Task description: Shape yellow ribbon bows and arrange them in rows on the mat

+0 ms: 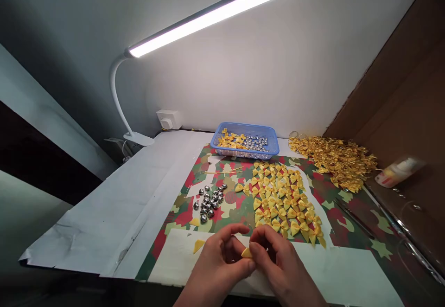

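My left hand [224, 261] and my right hand [278, 266] meet at the front edge of the mat, fingers curled inward. Between them shows a small yellow ribbon bow [246, 252], mostly hidden by my fingertips, pinched from both sides. A yellow ribbon piece [199, 246] pokes out beside my left knuckles, and another yellow piece [194, 222] lies just beyond. Past my left hand sits a loose group of silver bells [210, 201]. Rows of yellow bows [278, 195] are spread out beyond my right hand.
A blue basket [245, 155] at the back holds yellow bows and silver bells. Gold ties [333, 158] are heaped at back right, near a blurred white bottle [398, 172] and tweezers [354, 218]. Gold strands [222, 172] lie on the camouflage mat [239, 226]. A lamp [222, 15] hangs overhead.
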Demonstrator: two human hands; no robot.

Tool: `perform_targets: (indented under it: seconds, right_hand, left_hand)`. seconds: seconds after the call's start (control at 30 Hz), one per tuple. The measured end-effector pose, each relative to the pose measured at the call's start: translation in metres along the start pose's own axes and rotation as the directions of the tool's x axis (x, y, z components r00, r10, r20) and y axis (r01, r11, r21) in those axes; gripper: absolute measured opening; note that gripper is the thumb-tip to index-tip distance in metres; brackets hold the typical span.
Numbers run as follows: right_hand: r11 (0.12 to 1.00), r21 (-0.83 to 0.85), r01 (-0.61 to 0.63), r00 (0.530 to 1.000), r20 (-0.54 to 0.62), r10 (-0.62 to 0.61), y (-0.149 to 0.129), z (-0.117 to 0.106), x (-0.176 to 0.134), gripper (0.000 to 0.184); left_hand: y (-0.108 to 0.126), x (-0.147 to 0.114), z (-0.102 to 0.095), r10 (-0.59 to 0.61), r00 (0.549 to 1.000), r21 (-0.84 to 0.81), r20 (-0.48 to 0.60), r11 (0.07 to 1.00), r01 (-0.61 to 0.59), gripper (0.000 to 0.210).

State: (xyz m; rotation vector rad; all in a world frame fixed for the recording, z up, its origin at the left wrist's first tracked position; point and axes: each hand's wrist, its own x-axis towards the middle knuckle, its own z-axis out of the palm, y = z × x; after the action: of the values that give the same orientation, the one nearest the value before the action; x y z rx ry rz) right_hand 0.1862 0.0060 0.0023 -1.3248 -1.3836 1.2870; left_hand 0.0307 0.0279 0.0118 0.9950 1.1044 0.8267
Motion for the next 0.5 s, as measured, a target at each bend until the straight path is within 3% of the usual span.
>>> perform_targets:
  seconds: [0.1,0.23,0.33,0.43,0.5]
  right_hand:
    - [1.000,-0.008,-0.025,0.998,0.050,0.026,-0.006,-0.005,0.004,0.019]
    - [0.983,-0.180,0.042,0.996,0.088,-0.026,-0.020,-0.013,0.019,0.022]
    - [0.963,-0.264,0.053,0.995,0.092,-0.029,-0.025,-0.022,0.044,0.020]
    - [0.933,-0.358,0.038,0.998,0.065,-0.015,-0.024,-0.034,0.077,0.021]
    - [0.894,-0.449,0.020,0.998,0.055,0.006,-0.022,-0.040,0.101,0.020]
  left_hand:
    - [-0.004,0.008,-0.010,0.001,1.000,-0.060,-0.008,0.998,-0.001,0.050]
    - [-0.005,0.010,-0.020,0.028,1.000,-0.123,-0.004,0.992,-0.029,0.052]
    - [-0.005,0.004,-0.027,0.130,0.985,-0.090,-0.113,0.986,-0.141,0.047]
    - [-0.011,-0.005,-0.038,0.290,0.908,0.158,-0.301,0.955,-0.253,0.031]
    - [-0.020,-0.008,-0.044,0.418,0.838,0.317,-0.350,0.895,-0.314,0.021]
